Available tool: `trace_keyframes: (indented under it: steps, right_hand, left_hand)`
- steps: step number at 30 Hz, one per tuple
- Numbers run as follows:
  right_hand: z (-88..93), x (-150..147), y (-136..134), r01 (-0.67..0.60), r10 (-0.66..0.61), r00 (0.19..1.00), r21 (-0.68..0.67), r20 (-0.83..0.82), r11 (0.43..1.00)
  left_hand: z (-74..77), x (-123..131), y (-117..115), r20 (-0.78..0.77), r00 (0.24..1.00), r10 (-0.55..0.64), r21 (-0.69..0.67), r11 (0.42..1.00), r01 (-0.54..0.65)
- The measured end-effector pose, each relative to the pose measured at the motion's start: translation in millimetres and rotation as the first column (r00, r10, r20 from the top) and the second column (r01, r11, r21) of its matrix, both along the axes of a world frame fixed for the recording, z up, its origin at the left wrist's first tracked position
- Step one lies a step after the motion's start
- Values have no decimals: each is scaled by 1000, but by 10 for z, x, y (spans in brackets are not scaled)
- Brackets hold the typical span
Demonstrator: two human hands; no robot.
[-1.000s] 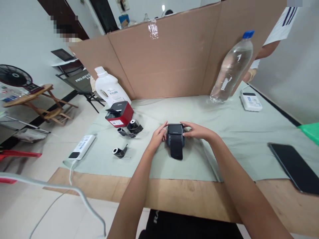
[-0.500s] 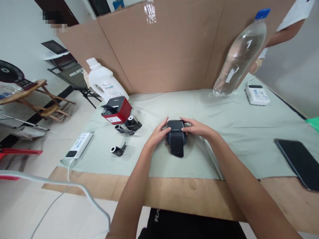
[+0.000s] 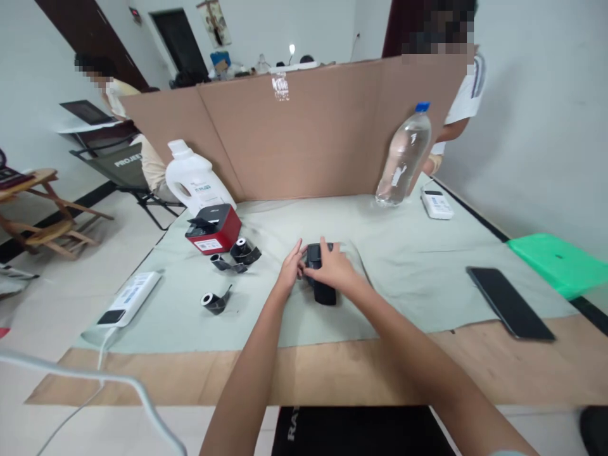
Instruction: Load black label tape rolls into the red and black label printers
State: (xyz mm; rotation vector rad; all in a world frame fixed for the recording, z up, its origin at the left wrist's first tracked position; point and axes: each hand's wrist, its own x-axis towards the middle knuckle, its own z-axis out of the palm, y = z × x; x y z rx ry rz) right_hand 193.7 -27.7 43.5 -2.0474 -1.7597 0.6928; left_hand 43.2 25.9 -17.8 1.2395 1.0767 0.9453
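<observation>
A small black device [image 3: 314, 253] with a dark strip hanging from its near side stands on the pale green cloth [image 3: 403, 253] in front of me. Over its top and right side lies my right hand [image 3: 332, 266], thumb and fingers wrapped round it. My left hand [image 3: 291, 266] is at the device's left side, fingers apart and pointing up; whether they touch it is hard to tell. Left of my hands are several black rolls, one nearest [image 3: 215, 303] and others [image 3: 243, 252] beside a red and black box [image 3: 215, 229].
A cardboard panel [image 3: 304, 139] stands along the back, with a white jug [image 3: 197, 183] and a water bottle [image 3: 403, 158] before it. White power banks [image 3: 130, 299] lie left and back right. A phone [image 3: 510, 303] lies right. People are behind the panel.
My view has tilted up and shifted right. My right hand has moved from the device's right side over its top; the fingers of my left hand have come off its top edge.
</observation>
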Motion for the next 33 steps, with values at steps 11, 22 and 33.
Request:
trace_keyframes:
  steps: [11, 22, 33]
  right_hand:
    - [177, 979, 30, 114, -139, 983, 191, 122, 975]
    - [24, 2928, 380, 450, -477, 827, 158, 299, 879]
    - [-75, 1649, 639, -39, -217, 856, 478, 469, 877]
  left_hand:
    - [-78, 37, -54, -6, 1000, 22, 87, 996, -21]
    - [-87, 57, -136, -198, 980, 10, 207, 978, 32]
    - [85, 156, -206, -146, 985, 93, 282, 958, -48]
